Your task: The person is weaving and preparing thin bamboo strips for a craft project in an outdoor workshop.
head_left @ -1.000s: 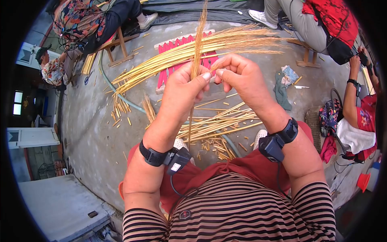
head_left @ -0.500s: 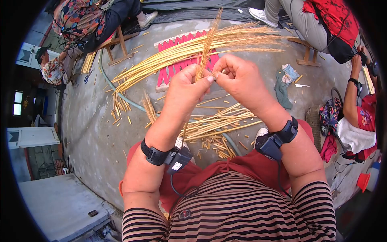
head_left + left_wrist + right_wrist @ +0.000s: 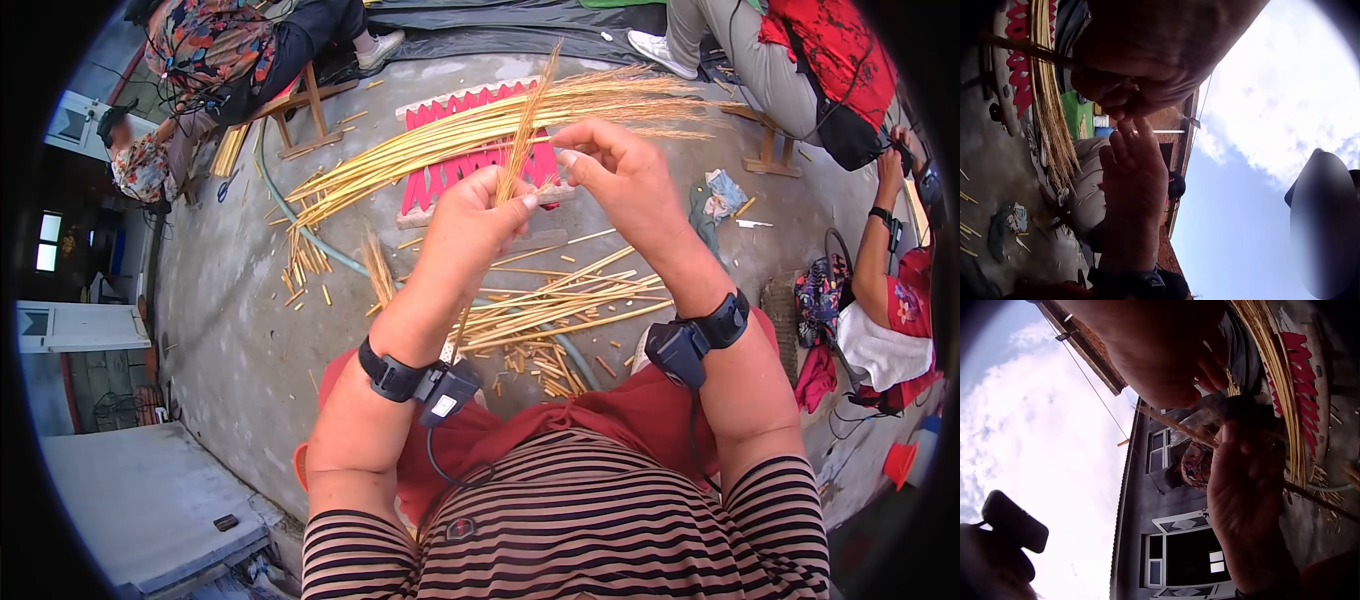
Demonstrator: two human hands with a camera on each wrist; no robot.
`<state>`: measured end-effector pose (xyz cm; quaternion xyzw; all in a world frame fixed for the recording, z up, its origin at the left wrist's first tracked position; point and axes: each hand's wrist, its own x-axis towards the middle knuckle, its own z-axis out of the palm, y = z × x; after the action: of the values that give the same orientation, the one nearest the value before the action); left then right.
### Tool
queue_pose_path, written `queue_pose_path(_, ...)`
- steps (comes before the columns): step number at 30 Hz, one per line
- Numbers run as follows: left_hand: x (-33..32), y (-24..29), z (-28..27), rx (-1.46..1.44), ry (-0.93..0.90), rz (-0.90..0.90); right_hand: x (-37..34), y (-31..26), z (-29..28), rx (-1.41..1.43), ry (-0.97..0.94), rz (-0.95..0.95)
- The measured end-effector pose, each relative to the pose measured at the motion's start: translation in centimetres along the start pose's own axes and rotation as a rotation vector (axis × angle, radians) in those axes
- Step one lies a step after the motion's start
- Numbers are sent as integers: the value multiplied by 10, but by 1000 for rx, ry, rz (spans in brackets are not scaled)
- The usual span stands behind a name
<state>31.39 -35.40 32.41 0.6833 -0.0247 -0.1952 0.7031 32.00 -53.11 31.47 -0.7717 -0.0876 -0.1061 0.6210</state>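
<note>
The left hand [image 3: 468, 225] grips a thin stalk with a feathery plume [image 3: 530, 120], which rises at a slant above the thumb; the lower stalk runs down past the wrist. A short wispy piece sticks out beside the left thumb tip. Just right of it is the right hand [image 3: 640, 185], thumb and index finger apart, other fingers loosely bent. In the left wrist view the right hand [image 3: 1138, 181] is close below the dark left hand [image 3: 1147, 56]. The right wrist view shows the plume [image 3: 1185, 429] coming out of the left hand [image 3: 1244, 487].
Long plumed stalks [image 3: 420, 143] lie across a pink-laced frame [image 3: 417, 195]. Nearer are bare stalks [image 3: 560, 310], cut pieces and a hose [image 3: 335, 254] on the concrete floor. A cloth [image 3: 722, 195] lies right. Other people sit on both sides, with wooden stools [image 3: 318, 105].
The plume has tilted to the right with the left hand. The right hand's thumb and index finger, close together by the left thumb half a second earlier, have moved apart and slightly away.
</note>
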Motion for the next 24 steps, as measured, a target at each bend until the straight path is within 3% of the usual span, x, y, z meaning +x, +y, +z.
queue_pose_path(4,4,-13,5,72,-14,63,-1,3,13,322,-75,19)
queue_pose_path(7,5,-20,12,266,-9,107,0,0,-1,112,-293,163)
queue_pose_path(10,4,-17,14,292,-31,128,0,1,-3,148,-252,180)
queue_pose_path(13,-1,-8,18,45,-52,90,1,3,-6,201,-185,241)
queue_pose_path(19,1,-4,11,3,-37,122,-3,9,-1,137,-158,113)
queue_pose_path(22,5,-10,5,-78,-59,153,-6,8,7,289,-132,72)
queue_pose_path(24,5,-9,3,-91,-37,154,-7,-3,12,414,-16,125)
